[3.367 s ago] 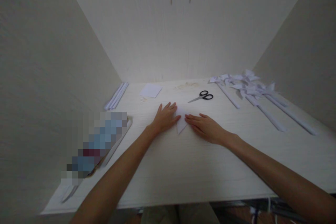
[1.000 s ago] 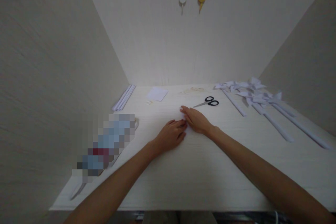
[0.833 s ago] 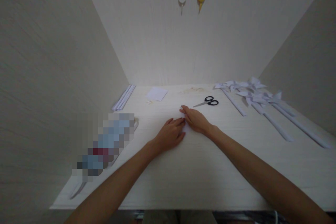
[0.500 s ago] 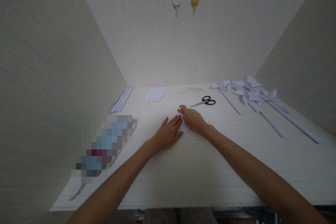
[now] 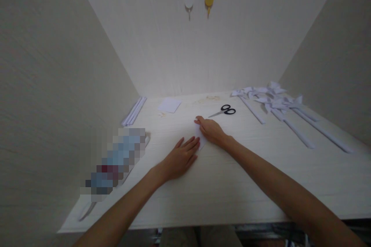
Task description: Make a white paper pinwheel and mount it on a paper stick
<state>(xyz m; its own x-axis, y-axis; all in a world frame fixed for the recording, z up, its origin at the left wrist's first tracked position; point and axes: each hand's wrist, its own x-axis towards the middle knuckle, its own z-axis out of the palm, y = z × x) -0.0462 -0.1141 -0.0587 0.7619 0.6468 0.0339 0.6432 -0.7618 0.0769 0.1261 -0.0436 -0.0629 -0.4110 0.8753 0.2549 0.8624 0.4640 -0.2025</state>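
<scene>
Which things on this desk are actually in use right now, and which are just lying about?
In use: folded white paper piece, pressed flat under the right hand, with the left hand at its edge.

Lying about: black-handled scissors, white paper pinwheels, small white paper square, white paper strips.

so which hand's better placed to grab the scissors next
Probably the right hand: it lies on the folded paper just short of the scissors, while the left hand rests flat, nearer the person.

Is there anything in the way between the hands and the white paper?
No. The right hand lies flat on the paper, and the left hand touches its near edge. The scissors lie farther back.
</scene>
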